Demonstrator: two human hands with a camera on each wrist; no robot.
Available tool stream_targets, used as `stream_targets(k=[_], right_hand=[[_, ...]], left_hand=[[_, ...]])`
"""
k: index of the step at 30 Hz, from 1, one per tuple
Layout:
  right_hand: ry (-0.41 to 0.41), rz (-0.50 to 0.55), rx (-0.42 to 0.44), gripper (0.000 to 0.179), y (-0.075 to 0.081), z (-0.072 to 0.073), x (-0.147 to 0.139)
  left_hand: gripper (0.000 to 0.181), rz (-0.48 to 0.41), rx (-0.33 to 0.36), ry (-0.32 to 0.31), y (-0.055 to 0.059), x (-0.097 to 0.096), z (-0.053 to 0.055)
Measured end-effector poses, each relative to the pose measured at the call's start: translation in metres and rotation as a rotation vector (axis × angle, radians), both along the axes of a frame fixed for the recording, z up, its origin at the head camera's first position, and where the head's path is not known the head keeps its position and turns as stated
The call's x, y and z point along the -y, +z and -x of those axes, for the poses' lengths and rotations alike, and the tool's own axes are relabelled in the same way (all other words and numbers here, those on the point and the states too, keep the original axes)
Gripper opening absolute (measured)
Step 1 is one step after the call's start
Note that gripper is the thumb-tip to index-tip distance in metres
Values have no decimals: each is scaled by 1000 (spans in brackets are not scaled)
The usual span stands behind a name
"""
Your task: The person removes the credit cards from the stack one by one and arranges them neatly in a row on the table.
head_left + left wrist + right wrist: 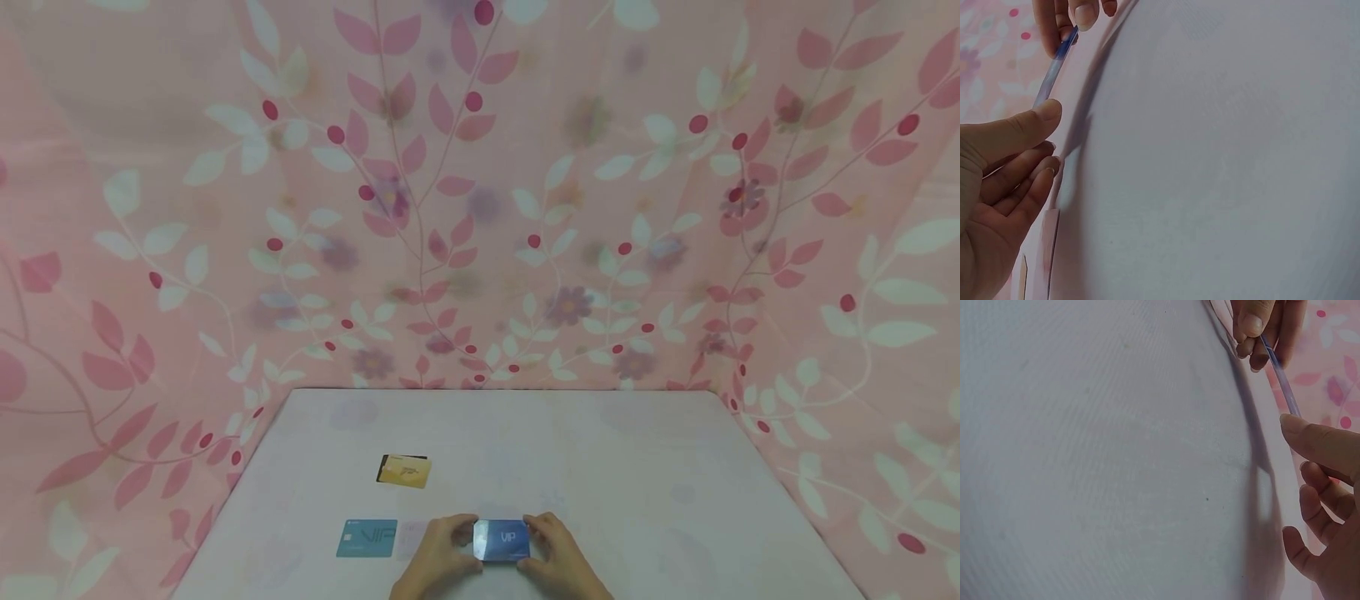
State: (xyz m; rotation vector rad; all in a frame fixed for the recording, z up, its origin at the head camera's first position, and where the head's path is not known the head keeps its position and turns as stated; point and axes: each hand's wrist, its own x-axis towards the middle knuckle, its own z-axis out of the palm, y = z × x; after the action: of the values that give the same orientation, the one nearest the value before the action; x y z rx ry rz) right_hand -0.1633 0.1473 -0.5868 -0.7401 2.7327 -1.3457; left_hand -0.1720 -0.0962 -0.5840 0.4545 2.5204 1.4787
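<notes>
A blue card (501, 540) marked VIP is held up by both hands in the head view, its face catching light. My left hand (441, 552) pinches its left end between thumb and fingers. At the other end, my right hand (558, 557) pinches it the same way. Both wrist views show the blue card (1054, 69) nearly edge-on, above the white surface. Left of the left hand lies a pale pinkish card (409, 540), partly hidden by that hand. Beside it is a teal VIP card (366, 539).
Farther back on the white table (600, 450), a gold card (407, 472) lies over a dark card (384, 468), which shows only at its edges. Pink floral cloth (495, 275) hangs behind the table and along both sides.
</notes>
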Motion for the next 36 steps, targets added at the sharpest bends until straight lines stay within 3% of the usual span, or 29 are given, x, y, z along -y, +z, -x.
stream_targets(k=[7, 16, 36], right_hand=[[10, 2, -17, 59, 1, 0, 4], [13, -3, 33, 60, 2, -1, 7], [21, 3, 104, 62, 1, 0, 6]], left_hand=[[57, 32, 26, 14, 1, 5, -1], [56, 16, 20, -14, -1, 9, 1], [56, 2, 81, 11, -4, 8, 1]])
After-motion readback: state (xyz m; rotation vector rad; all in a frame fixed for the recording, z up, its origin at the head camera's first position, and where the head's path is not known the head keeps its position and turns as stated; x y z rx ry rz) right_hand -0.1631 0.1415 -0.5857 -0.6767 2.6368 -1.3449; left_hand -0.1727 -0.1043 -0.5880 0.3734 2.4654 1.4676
